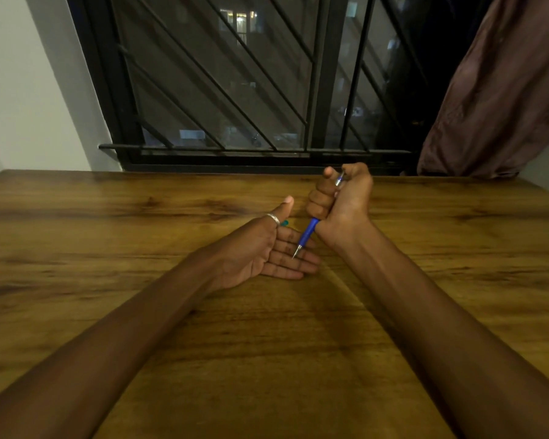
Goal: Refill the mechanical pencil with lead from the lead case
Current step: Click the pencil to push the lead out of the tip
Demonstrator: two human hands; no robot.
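Wood-grain table (267, 343), left hand (267, 251) flat, palm up; right hand (343, 201) fisted round pencil (308, 236); barred window (235, 83), curtain (495, 96)

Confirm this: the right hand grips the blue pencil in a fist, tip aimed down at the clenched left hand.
Not quite. The head view shows the left hand open, fingers straight, not clenched. The right hand does grip the blue pencil in a fist, tip aimed down at it.

The table (140, 280) was wood-grained with a soft sheen. The pencil (308, 234) had a blue plastic barrel and a metal tip.
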